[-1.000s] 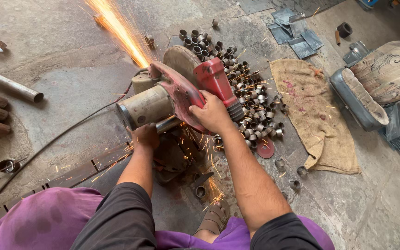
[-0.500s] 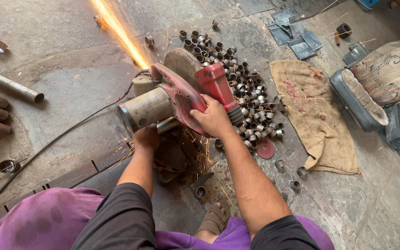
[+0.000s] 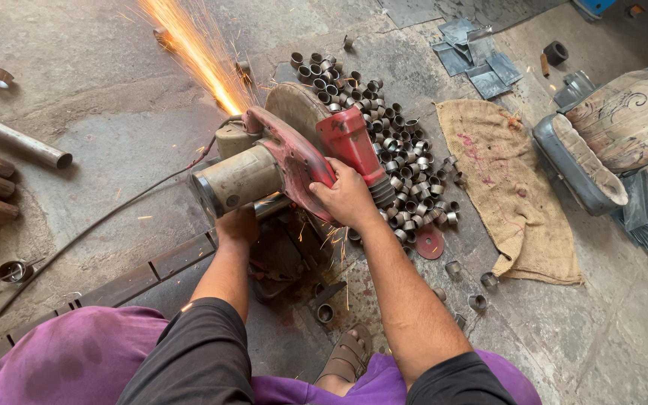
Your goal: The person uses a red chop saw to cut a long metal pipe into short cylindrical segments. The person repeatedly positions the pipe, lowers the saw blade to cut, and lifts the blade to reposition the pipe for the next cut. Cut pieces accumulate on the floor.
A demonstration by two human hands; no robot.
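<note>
A red chop saw [image 3: 294, 157] with a grey motor housing sits on the concrete floor in front of me. My right hand [image 3: 348, 196] grips its red handle and presses it down. Orange sparks [image 3: 196, 52] shoot away to the upper left. My left hand [image 3: 238, 225] reaches under the motor, holding something at the saw's base; what it holds is hidden. A long metal angle bar [image 3: 136, 270] runs from the saw base to the lower left.
A heap of several short cut metal rings [image 3: 391, 135] lies right of the saw. A burlap sack [image 3: 504, 180], a worn seat cushion [image 3: 601, 142], metal plates [image 3: 474, 52], pipes and wooden rods [image 3: 1, 165] at left, a power cable [image 3: 99, 225], my sandalled foot [image 3: 346, 356].
The saw head and my right hand have sunk slightly lower. Sparks keep flying to the upper left.
</note>
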